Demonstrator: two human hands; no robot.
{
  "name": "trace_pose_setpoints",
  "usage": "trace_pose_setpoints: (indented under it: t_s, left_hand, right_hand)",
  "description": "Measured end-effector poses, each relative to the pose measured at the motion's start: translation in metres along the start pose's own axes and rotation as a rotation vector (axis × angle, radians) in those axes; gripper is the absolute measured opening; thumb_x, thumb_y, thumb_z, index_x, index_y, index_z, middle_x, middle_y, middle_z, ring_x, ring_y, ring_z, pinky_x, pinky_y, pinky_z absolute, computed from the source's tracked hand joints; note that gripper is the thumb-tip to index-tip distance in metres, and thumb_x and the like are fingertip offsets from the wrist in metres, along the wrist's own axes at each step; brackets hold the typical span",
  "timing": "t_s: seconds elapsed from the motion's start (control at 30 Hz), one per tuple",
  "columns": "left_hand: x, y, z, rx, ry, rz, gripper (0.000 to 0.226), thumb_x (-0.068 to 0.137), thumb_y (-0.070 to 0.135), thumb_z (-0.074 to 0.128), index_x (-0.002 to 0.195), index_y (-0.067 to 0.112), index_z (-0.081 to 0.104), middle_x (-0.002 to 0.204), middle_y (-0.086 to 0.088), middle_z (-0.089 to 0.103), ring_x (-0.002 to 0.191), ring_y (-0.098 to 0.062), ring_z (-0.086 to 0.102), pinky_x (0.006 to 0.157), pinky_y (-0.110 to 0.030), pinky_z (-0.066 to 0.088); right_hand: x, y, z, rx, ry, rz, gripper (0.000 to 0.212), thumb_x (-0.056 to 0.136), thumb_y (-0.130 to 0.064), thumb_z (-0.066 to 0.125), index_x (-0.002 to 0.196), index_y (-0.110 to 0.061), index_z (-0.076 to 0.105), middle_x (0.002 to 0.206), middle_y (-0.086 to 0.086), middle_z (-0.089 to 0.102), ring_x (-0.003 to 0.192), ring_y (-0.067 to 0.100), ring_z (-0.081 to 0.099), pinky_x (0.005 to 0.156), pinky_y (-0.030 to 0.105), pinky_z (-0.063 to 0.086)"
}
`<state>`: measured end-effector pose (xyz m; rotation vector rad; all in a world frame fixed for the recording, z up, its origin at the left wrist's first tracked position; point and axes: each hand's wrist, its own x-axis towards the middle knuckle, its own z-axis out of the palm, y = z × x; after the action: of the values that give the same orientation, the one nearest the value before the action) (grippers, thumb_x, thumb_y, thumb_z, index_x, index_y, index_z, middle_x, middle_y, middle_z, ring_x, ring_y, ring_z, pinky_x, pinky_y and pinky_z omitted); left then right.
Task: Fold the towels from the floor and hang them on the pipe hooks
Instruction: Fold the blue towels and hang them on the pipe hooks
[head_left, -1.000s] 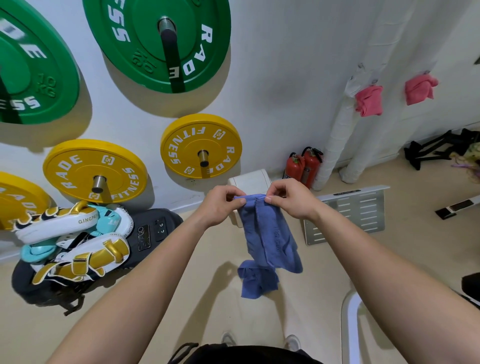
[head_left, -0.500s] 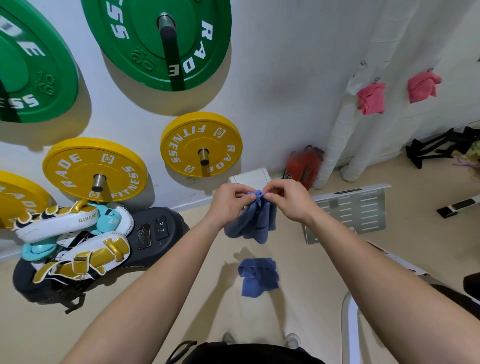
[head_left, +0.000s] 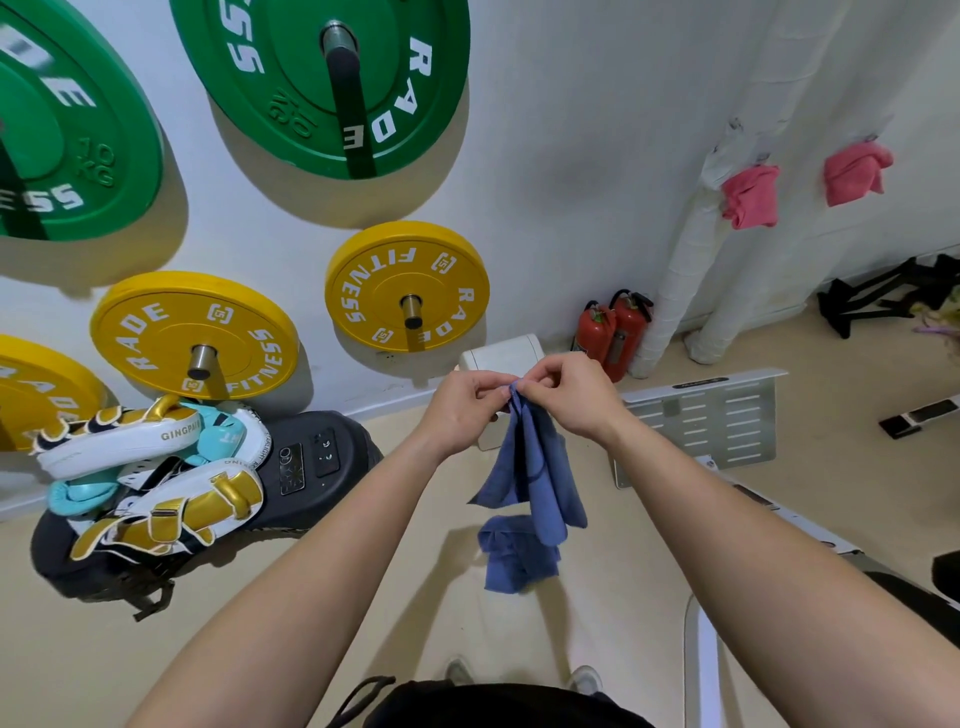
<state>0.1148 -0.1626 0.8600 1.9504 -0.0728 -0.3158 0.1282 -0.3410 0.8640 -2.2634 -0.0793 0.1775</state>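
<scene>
Since a moment ago the blue towel (head_left: 530, 467) has been let drop open, pinched at its top by left hand (head_left: 462, 410) and right hand (head_left: 569, 397), so folding is judged unfinished.

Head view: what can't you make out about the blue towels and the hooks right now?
- Held blue towel: its top edge is hidden inside the grip of the left hand and right hand.
- Floor towel: its upper part is covered by the held one.
- Hooks: covered by the pink towels, too small.
</scene>
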Motion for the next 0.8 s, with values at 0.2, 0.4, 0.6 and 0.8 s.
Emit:
trace_pose_setpoints:
  t_s: [0.2,0.4,0.6,0.8]
  left_hand:
    - [-0.002,0.001,-0.005,-0.031,-0.052,0.017,0.023,0.092,0.010,0.068,0.114,0.010,0.073,0.093,0.003,0.077,0.089,0.001,0.070,0.077,-0.014,0.052]
    - [0.007,0.012,-0.021,0.204,0.035,0.097,0.017,0.096,0.006,0.060,0.101,0.013,0.075,0.092,0.004,0.074,0.085,-0.003,0.066,0.074,-0.014,0.047]
    - [0.015,0.019,-0.048,0.340,0.038,0.193,0.020,0.096,0.011,0.060,0.090,0.024,0.073,0.091,0.010,0.072,0.090,-0.006,0.064,0.081,-0.028,0.051]
    - [0.012,0.021,-0.056,0.377,0.015,0.217,0.023,0.096,0.011,0.061,0.088,0.027,0.075,0.089,0.012,0.072,0.090,-0.008,0.064,0.082,-0.032,0.053]
  right_hand:
    - [0.000,0.000,0.000,0.030,-0.011,0.023,0.027,0.080,-0.048,0.076,0.071,-0.024,0.070,0.055,-0.014,0.059,0.054,0.001,0.049,0.055,0.025,0.040]
    - [-0.001,0.004,-0.003,0.001,-0.158,-0.028,0.011,0.083,-0.036,0.076,0.077,-0.028,0.072,0.072,-0.009,0.068,0.066,0.003,0.056,0.063,0.026,0.045]
    - [-0.012,0.006,0.008,0.022,-0.287,0.013,0.013,0.092,-0.019,0.066,0.086,-0.012,0.075,0.077,0.003,0.076,0.060,0.003,0.064,0.060,0.019,0.051]
    - [0.003,-0.017,0.007,-0.100,-0.125,-0.154,0.023,0.084,-0.040,0.073,0.106,-0.031,0.070,0.096,-0.009,0.061,0.078,0.010,0.059,0.072,0.030,0.050]
